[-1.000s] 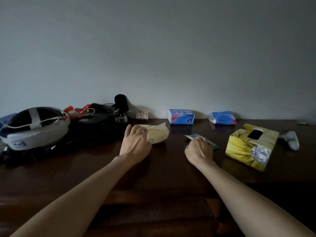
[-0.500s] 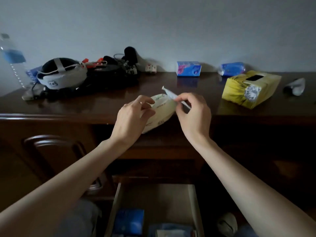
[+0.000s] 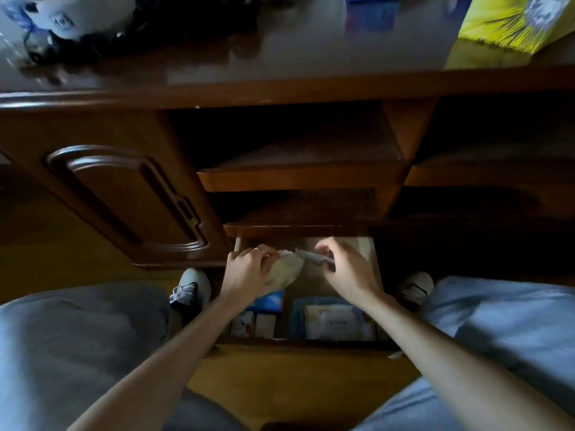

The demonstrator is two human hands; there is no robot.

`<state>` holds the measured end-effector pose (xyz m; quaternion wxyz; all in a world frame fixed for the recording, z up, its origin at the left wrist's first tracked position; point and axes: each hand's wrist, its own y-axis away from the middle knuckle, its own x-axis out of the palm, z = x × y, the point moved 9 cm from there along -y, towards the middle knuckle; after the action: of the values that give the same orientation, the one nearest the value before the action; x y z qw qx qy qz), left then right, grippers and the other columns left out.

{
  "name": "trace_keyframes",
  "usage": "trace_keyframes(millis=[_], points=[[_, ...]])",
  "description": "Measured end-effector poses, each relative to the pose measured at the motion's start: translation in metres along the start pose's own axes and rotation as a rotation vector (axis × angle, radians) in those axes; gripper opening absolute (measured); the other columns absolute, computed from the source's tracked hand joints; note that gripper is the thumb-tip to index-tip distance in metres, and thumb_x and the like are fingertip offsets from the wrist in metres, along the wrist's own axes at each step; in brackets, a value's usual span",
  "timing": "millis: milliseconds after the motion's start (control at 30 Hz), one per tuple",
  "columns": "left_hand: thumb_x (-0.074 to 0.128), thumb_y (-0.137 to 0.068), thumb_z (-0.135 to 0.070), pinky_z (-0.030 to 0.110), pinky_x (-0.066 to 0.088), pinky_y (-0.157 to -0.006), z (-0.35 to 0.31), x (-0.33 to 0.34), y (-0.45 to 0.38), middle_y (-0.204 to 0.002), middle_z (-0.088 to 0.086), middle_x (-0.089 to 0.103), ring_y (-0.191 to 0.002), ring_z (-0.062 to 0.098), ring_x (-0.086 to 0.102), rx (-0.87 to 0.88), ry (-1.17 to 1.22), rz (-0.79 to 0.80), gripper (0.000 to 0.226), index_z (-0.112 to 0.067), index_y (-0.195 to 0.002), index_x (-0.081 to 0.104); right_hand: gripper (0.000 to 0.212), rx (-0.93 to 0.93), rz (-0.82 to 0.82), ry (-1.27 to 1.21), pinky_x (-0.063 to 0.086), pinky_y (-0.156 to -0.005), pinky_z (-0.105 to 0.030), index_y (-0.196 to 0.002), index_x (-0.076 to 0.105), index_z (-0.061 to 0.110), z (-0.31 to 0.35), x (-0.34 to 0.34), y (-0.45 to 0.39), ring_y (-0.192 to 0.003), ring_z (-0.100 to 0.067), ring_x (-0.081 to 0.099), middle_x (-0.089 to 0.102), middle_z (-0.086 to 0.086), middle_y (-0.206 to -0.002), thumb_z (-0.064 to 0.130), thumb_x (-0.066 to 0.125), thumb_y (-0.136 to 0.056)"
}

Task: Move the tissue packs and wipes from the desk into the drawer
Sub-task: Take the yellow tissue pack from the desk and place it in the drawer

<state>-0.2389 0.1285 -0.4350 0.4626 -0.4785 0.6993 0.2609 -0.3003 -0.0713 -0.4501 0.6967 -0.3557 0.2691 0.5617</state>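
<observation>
Low in the cabinet, the drawer (image 3: pixel 371 259) stands pulled out. Over its back half my left hand (image 3: pixel 247 272) grips a pale cream tissue pack (image 3: pixel 287 270). Beside it my right hand (image 3: pixel 345 269) pinches a thin flat wipes sachet (image 3: pixel 312 257). Several packs lie in the drawer's front part, among them a blue one (image 3: pixel 270 301) and a white one (image 3: pixel 333 321). Up on the desk top (image 3: pixel 280 57) a blue tissue pack (image 3: pixel 371 10) shows at the frame's upper edge.
A yellow tissue box (image 3: pixel 510 23) stands on the desk at the upper right, a white headset (image 3: pixel 71 10) and dark cables at the upper left. Two open shelves (image 3: pixel 298 178) sit above the drawer, a cabinet door (image 3: pixel 124 194) to its left. My knees and shoes flank the drawer.
Both hands lifted the cream pack and the sachet off the desk and carried them down over the open drawer. The camera tilted down from the desk top to the drawer.
</observation>
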Motion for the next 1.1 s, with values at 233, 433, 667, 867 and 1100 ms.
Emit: trace_keyframes(millis=[233,433,667,867,1100], points=[[0.053,-0.099,-0.029,0.040,0.035,-0.093,0.062,0.019,-0.010,-0.103,-0.003,0.073,-0.104,0.024,0.062,-0.085,-0.049,-0.093,0.024,-0.033,-0.115,0.069,0.022,0.300,0.294,-0.048,0.058,-0.082,-0.035,-0.119,0.066,0.030,-0.046,0.120,0.016,-0.097,-0.012,0.068,0.071,0.011,-0.108,0.029,0.062,-0.097],[0.048,-0.101,-0.028,0.044,0.037,-0.104,0.100,0.034,0.000,-0.109,-0.002,0.073,-0.108,0.024,0.060,-0.156,-0.009,-0.083,0.027,-0.031,-0.113,0.072,0.025,0.521,0.242,-0.069,0.056,-0.077,-0.024,-0.123,0.063,0.023,-0.093,0.121,-0.006,-0.100,-0.010,0.063,0.066,0.004,-0.119,0.014,0.056,-0.101],[0.050,-0.102,-0.022,0.046,0.040,-0.102,0.084,0.038,-0.008,-0.104,-0.005,0.074,-0.102,0.021,0.061,-0.107,0.088,-0.107,0.024,-0.028,-0.110,0.073,0.021,0.519,0.605,0.011,0.053,-0.079,-0.029,-0.107,0.066,0.028,-0.107,0.144,-0.009,-0.091,-0.009,0.062,0.065,0.008,-0.105,0.018,0.049,-0.103],[0.049,-0.101,-0.026,0.039,0.040,-0.097,0.068,0.055,-0.012,-0.105,-0.003,0.074,-0.099,0.020,0.060,-0.064,0.126,-0.059,0.025,-0.026,-0.112,0.072,0.025,0.513,0.873,0.156,0.045,-0.090,-0.029,-0.108,0.074,0.014,-0.137,0.160,0.057,-0.114,-0.028,0.064,0.070,-0.007,-0.116,0.002,0.054,-0.096],[0.053,-0.102,-0.026,0.044,0.057,-0.083,0.042,0.074,-0.012,-0.102,-0.004,0.072,-0.092,0.013,0.067,-0.108,0.368,0.066,0.026,-0.022,-0.125,0.065,0.063,0.839,0.505,-0.619,0.056,-0.075,-0.028,-0.134,0.059,0.028,-0.089,0.147,0.027,-0.098,-0.013,0.072,0.071,0.011,-0.118,0.071,0.056,-0.087]])
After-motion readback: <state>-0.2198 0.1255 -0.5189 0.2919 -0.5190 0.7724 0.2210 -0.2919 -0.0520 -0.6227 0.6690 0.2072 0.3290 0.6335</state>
